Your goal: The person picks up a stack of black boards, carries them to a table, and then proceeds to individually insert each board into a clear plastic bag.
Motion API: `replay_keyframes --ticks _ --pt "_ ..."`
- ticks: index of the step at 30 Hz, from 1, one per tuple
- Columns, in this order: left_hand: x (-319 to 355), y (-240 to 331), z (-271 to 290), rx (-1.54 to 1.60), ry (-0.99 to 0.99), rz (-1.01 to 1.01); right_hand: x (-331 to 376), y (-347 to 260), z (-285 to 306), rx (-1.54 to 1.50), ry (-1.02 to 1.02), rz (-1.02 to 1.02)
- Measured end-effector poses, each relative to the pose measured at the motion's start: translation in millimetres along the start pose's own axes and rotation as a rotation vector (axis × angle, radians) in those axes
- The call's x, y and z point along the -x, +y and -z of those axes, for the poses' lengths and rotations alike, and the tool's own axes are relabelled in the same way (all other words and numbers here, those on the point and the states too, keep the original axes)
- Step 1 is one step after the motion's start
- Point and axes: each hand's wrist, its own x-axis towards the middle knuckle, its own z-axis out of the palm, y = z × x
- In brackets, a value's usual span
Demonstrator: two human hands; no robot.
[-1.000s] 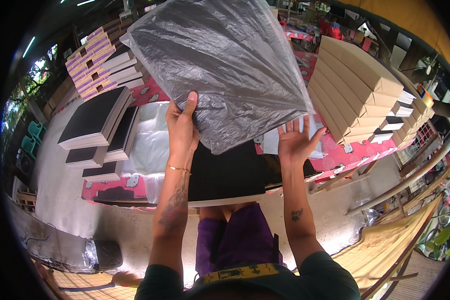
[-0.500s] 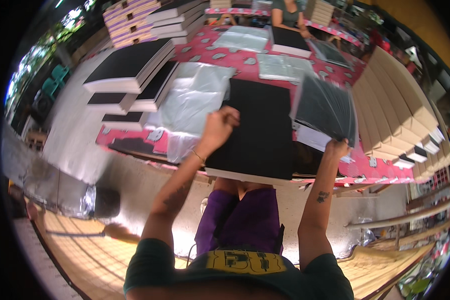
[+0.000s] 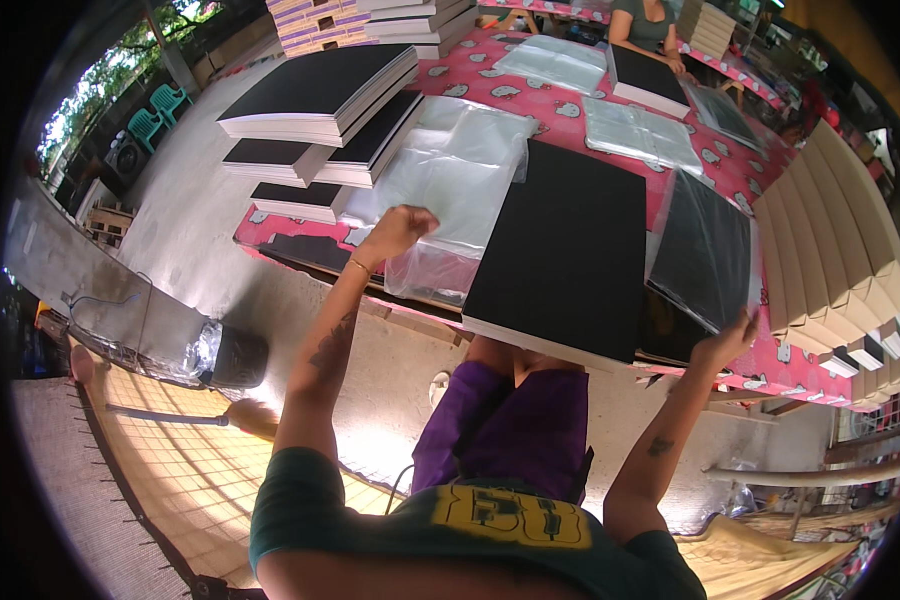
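A thick black-covered book (image 3: 570, 240) lies in front of me, its pale page edge jutting past the table's near edge. My left hand (image 3: 400, 232) is left of it with fingers curled, over a stack of clear plastic sleeves (image 3: 460, 165). Whether a thin film is between those fingers I cannot make out. My right hand (image 3: 725, 343) is closed on the near corner of a clear plastic sleeve (image 3: 705, 245) with something flat and black inside, to the right of the book.
Black-covered books (image 3: 320, 90) are piled at the left. A long row of tan cardboard pieces (image 3: 835, 230) stands at the right. Farther back on the pink patterned table (image 3: 555, 100) are more plastic sleeves (image 3: 640, 130), another black book (image 3: 647, 80) and a seated person (image 3: 645, 30).
My left hand has moved left, off the black book and over the plastic sleeves. The sleeved black piece is lower, and the white edge under it no longer shows. The view has shifted.
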Motion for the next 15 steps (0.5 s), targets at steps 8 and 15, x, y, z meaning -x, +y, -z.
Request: replay_keyframes --ticks 8,15 --pt "-1.6 1.6 20.0 -0.053 0.099 -0.094 146.0 -64.3 -58.6 -0.215 -0.788 -0.233" --pt "110.1 48.5 10.3 -0.461 -0.065 -0.139 269.0 -32.7 -25.5 -0.111 -1.73 -0.606"
